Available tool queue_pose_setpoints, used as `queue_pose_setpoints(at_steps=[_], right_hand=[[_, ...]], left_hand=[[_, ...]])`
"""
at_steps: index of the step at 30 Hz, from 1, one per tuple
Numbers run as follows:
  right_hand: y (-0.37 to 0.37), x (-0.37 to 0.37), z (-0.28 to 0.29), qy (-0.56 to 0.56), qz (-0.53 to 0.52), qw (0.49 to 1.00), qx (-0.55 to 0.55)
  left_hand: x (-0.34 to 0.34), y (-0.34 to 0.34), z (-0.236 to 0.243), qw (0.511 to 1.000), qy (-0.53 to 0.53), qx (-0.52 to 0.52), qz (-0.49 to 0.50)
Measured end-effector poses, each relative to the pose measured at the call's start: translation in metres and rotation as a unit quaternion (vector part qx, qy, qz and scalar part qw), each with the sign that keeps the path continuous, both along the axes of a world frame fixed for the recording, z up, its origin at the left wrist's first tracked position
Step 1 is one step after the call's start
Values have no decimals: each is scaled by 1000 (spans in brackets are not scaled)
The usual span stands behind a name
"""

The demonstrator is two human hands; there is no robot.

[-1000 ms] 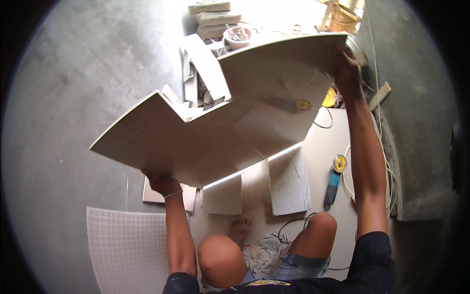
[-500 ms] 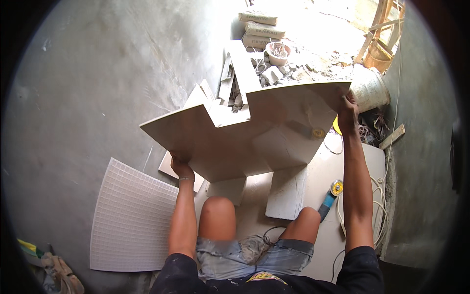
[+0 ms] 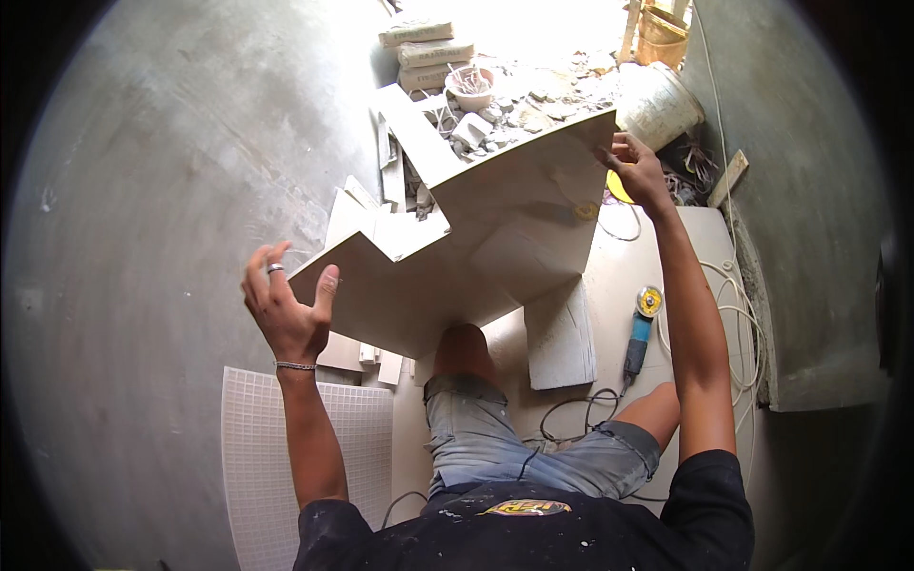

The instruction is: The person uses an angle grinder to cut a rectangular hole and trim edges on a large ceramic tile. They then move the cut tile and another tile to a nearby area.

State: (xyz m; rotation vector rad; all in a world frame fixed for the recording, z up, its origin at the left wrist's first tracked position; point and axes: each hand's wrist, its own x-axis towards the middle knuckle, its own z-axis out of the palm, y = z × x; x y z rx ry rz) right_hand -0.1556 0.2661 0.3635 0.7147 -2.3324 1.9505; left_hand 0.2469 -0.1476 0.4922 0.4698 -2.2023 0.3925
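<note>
A large glossy beige floor tile (image 3: 514,209) with a square notch cut in its far edge is held up tilted before me, over my left knee. My right hand (image 3: 640,173) grips its far right edge, fingertips against the rim. At the tile's left corner my left hand (image 3: 290,309) is open, thumb and fingers spread around the corner; whether the palm touches it I cannot tell. A blue angle grinder (image 3: 640,333) with a yellow disc lies on the floor between my right forearm and the tile. Under the tile's near edge is a pale, scratched block (image 3: 560,335).
Another tile, grid-patterned back showing (image 3: 307,466), leans at the left by the grey wall (image 3: 143,238). Tile offcuts (image 3: 419,133), rubble (image 3: 533,114), a bowl (image 3: 470,88), stacked sacks (image 3: 428,52) and a white bucket (image 3: 659,107) stand beyond. Cable (image 3: 747,324) coils at the right.
The tile has turned, its left side coming nearer and its right side going farther. My left hand has loosened from the lower left edge and moved to the left corner. My view has shifted right.
</note>
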Motion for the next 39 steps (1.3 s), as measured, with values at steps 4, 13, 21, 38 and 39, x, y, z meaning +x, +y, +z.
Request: queue_pose_setpoints(at_steps=[4,13,21,38,39], right_hand=[[63,41,-79,-1,-245,957,154],[155,204,-365,-409,-285,758,420],[142,199,-433,-377,-336,781,368],[126,281,-92,-255,42,848,-462],[123,287,-85,-253,13,868,-427]], left_hand=[[-25,-1,-19,987,-115,106,-45],[-17,-4,-43,992,-52,110,12],[-9,6,-45,997,-37,67,28],[-4,39,-26,989,-94,109,23],[-4,41,-23,987,-99,127,20]])
